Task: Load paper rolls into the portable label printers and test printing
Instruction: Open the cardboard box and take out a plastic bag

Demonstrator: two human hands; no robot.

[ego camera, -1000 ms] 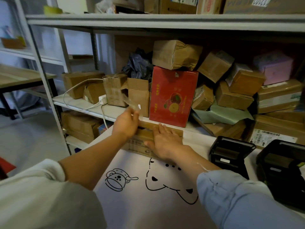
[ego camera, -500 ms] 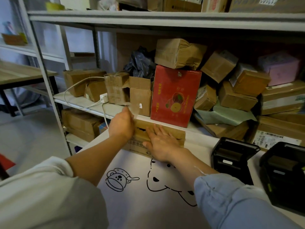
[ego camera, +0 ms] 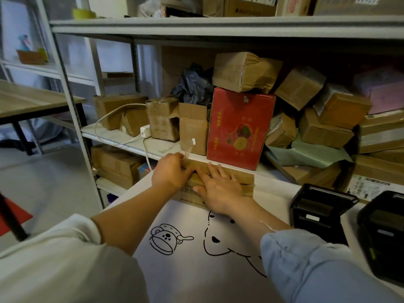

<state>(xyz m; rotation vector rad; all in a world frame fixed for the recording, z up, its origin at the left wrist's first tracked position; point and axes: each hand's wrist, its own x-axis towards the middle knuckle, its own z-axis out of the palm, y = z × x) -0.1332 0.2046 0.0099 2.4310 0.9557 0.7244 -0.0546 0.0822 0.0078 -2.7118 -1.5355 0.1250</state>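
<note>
Cardboard box [ego camera: 244,182] sits at the table's [ego camera: 196,281] far edge. Right hand [ego camera: 220,191] presses flat on it, fingers straight; left hand [ego camera: 172,173] pinches clear tape [ego camera: 187,147]. Two black printers [ego camera: 319,208] stand right.

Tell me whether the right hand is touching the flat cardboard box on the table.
Touching. The head view shows the right hand lying palm-down with straight fingers flat on top of the cardboard box, no gap visible between them.
</note>
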